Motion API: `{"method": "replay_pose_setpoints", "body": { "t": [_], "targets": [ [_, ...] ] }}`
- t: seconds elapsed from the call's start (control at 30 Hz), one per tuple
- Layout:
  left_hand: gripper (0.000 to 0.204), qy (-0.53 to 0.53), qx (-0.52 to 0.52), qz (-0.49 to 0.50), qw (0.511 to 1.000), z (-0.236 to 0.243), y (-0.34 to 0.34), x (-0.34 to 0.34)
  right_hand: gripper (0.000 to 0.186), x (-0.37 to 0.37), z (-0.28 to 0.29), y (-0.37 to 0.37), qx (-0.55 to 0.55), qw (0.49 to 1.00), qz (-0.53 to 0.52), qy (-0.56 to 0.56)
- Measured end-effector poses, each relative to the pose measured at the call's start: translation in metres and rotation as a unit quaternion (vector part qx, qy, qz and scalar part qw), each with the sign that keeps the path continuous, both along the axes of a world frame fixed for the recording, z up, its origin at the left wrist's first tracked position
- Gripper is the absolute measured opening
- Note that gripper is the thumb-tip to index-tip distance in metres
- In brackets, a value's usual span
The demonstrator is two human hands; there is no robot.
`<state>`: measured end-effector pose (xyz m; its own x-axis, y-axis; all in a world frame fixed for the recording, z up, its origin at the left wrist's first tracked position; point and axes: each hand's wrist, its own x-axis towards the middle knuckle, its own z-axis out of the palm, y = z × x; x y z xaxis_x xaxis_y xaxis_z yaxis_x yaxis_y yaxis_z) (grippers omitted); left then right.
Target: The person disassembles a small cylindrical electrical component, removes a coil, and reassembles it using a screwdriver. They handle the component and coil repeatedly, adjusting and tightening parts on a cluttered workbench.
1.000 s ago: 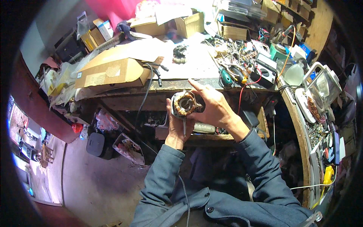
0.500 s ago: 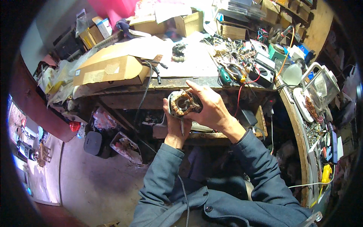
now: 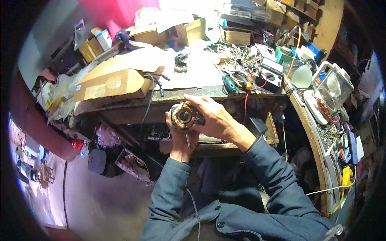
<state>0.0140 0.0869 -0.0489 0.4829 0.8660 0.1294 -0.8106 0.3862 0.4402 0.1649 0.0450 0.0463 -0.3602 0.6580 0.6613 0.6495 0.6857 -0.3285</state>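
A small electric motor stator (image 3: 183,116) with a ring of copper windings and a dark round hole is held up in front of the bench's near edge. My left hand (image 3: 183,140) is closed round it from below and the left side. A thin metal rod (image 3: 187,139) sticks out downward from beneath the windings; whether it belongs to the motor I cannot tell. My right hand (image 3: 215,120) grips the right side, thumb below and fingers along the top rim. The fingertips behind the motor are hidden.
On the bench lie a cardboard box (image 3: 110,86) with a black cable (image 3: 148,108), a green-handled screwdriver (image 3: 230,85), a multimeter (image 3: 270,75) with a red lead and heaps of small parts. A clear jug-like container (image 3: 335,90) stands at right. Below are an open drawer and a litter-filled bin (image 3: 132,164).
The view has shifted slightly, so the bench sits further left. Both hands still hold the motor stator, whose open face has tilted a little.
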Motion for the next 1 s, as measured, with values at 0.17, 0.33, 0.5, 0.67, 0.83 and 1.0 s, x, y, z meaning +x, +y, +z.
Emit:
{"method": "replay_pose_setpoints", "body": {
  "t": [0.17,0.33,0.5,0.67,0.83,1.0],
  "targets": [
    [0.082,0.003,-0.028,-0.007,1.0,0.001,0.001,0.008,0.093,0.007,-0.012,0.001,-0.009,0.998,-0.036,0.042],
    [0.079,-0.01,-0.048,-0.004,0.999,0.012,-0.006,0.003,0.1,0.001,-0.013,0.0,-0.015,0.998,-0.027,0.057],
    [0.083,0.001,-0.077,0.017,0.997,0.01,-0.008,0.005,0.097,0.008,-0.007,-0.001,-0.051,0.997,0.022,0.052],
    [0.085,0.013,-0.05,0.029,0.998,-0.001,-0.005,0.002,0.098,0.008,-0.01,0.003,-0.03,0.999,0.009,0.014],
    [0.082,0.007,-0.072,0.051,0.996,0.007,-0.011,-0.001,0.103,0.018,0.033,0.003,-0.086,0.99,0.111,0.005],
    [0.084,-0.018,-0.141,0.061,0.988,0.02,-0.011,0.009,0.059,0.038,0.051,0.078,-0.101,0.987,-0.073,0.102]
  ]
}}
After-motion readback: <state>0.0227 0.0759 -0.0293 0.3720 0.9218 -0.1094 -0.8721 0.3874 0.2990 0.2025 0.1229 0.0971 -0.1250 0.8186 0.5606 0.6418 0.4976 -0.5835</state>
